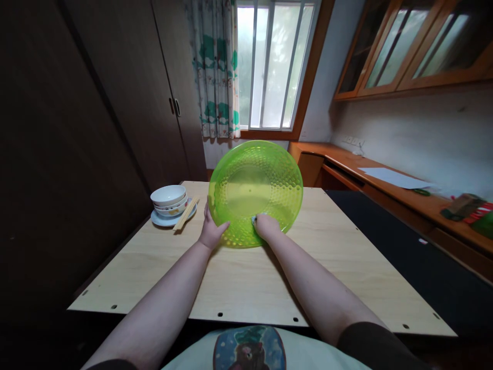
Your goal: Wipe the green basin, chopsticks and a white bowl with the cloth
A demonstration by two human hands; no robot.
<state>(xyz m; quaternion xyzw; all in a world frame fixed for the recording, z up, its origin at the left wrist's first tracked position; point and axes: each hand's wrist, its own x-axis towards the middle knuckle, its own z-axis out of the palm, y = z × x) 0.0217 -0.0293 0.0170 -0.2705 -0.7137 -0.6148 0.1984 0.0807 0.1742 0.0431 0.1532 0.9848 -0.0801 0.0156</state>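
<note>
A translucent green plastic colander [250, 190] stands tipped up over the table, its round inside facing me. My left hand [211, 228] grips its lower left rim, thumb on the inner side and fingers behind. Inside the bowl, near the lower right wall, is my right hand [266, 226], closed. A bit of a small pale bluish thing [253, 220], perhaps a cloth, shows at its fingertips; most of it is hidden by the hand.
A stack of several white bowls [168, 196] sits on a plate [164, 220] at the table's left, with wooden chopsticks [186, 214] laid across the plate. The light wooden table [246, 298] has small slots along its edge. Paper [395, 178] lies on the right-hand desk [335, 151].
</note>
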